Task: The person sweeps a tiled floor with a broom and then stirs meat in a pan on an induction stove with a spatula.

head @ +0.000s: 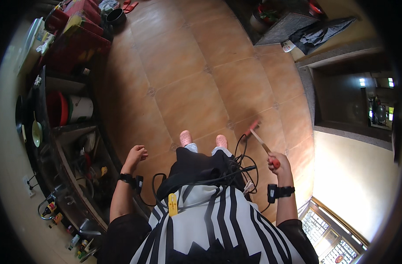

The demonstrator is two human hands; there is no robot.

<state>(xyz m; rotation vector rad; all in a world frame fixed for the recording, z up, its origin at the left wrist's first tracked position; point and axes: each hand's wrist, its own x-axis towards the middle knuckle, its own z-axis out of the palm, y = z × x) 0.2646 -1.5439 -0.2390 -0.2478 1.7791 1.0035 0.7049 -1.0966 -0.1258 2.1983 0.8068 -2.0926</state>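
Observation:
My right hand (279, 163) is closed around the handle of a long-handled tool (261, 141). The tool has a red grip end and a blurred red head that looks like a brush, pointing away from me over the floor. On the other side, my left hand (136, 156) hangs in the air with nothing in it, its fingers loosely bent. Each wrist wears a black strap with a small device. A yellow clip (172, 204) and black cables (244, 168) hang at the front of my striped top.
Tiled floor (201, 92) stretches ahead of my pink shoes (185, 138). Along the left runs a dark counter with open shelves, holding a red-and-white bucket (78, 108). A black basin (116, 16) sits at the far left. To the right are a dark recess (339, 95) and a pale wall (349, 171).

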